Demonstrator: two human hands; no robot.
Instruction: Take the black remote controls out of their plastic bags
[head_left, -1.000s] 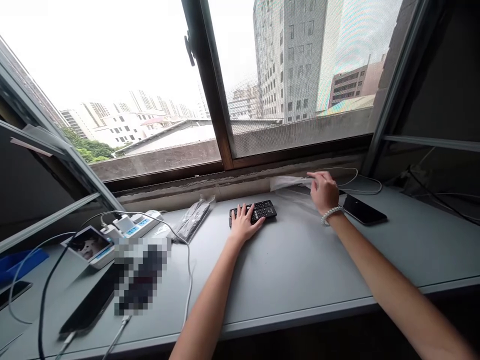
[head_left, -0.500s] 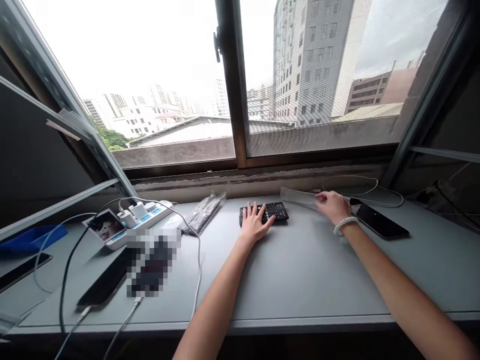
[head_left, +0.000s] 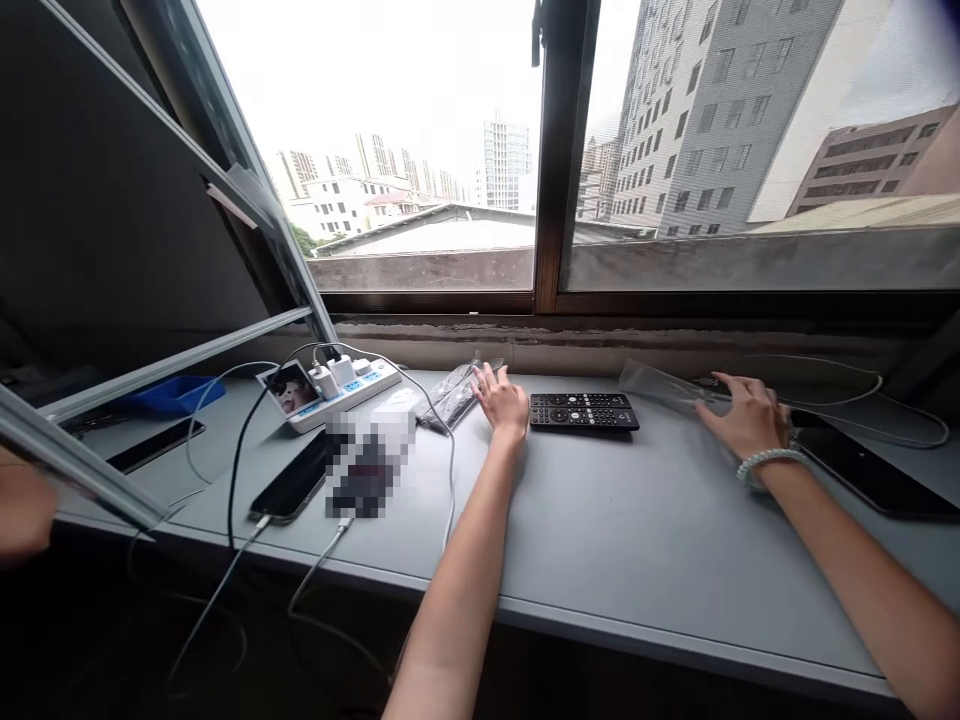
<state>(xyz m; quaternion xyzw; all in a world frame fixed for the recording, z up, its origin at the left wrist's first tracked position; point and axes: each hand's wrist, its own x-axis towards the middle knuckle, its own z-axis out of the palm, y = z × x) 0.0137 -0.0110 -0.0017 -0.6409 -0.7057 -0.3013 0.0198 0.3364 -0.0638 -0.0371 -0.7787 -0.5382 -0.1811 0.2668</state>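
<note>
Two black remote controls (head_left: pixel 583 411) lie side by side on the grey desk (head_left: pixel 637 540), buttons facing up. My left hand (head_left: pixel 502 402) is just left of them, fingers spread and holding nothing. Its fingertips reach the edge of a clear plastic bag (head_left: pixel 450 398) with something dark inside; whether they touch it I cannot tell. On the right, my right hand (head_left: pixel 746 415), with a beaded bracelet at the wrist, has its fingers apart beside a flat clear plastic sleeve (head_left: pixel 660 385). No firm grip on the sleeve shows.
A white power strip (head_left: pixel 345 395) with plugs stands back left. Phones (head_left: pixel 296 478) on charging cables lie in front of it. Another black phone (head_left: pixel 874 465) lies right of my right hand. A blue tray (head_left: pixel 176 395), metal frame (head_left: pixel 247 200) and another person's blurred hand (head_left: pixel 22 510) are at left.
My view has turned left. My left hand has lifted off the remotes and moved left towards the bagged item. My right hand's fingers have gone from a pinch on the sleeve to spread.
</note>
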